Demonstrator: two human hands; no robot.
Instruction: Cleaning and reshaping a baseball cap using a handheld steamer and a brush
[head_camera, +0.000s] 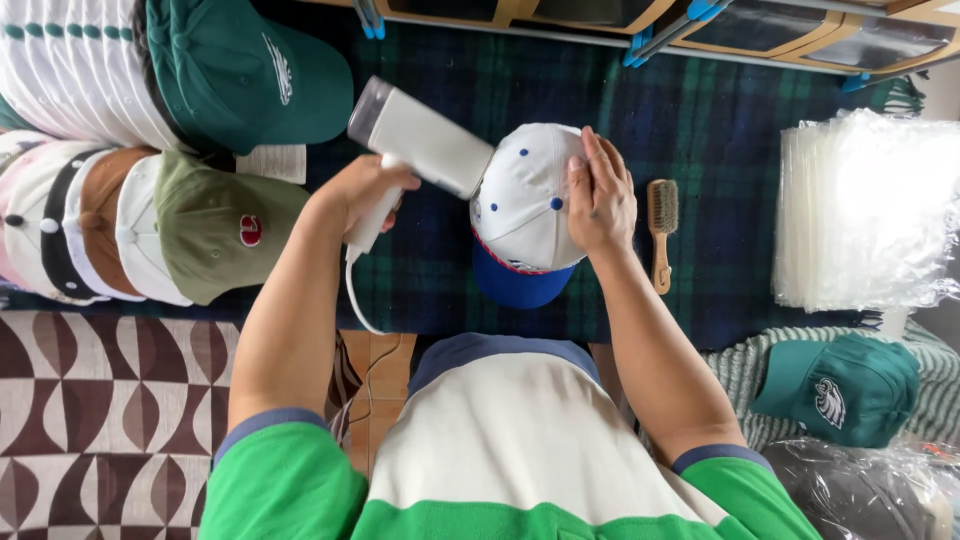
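A white cap with blue eyelets and a blue brim (525, 215) sits on a dark green and blue plaid cloth (700, 120). My right hand (600, 195) lies flat on the cap's right side, fingers together, holding it down. My left hand (372, 195) grips the handle of a white handheld steamer (420, 135), whose head points at the cap's left side and touches or nearly touches it. A white cord hangs from the handle down toward me.
Stacked caps lie at the left: an olive one (215, 230) and a dark green one (245, 75). A wooden brush (661, 225) lies right of the cap. Clear plastic bags (865, 210) are piled at the right, with another green cap (840, 390) below them.
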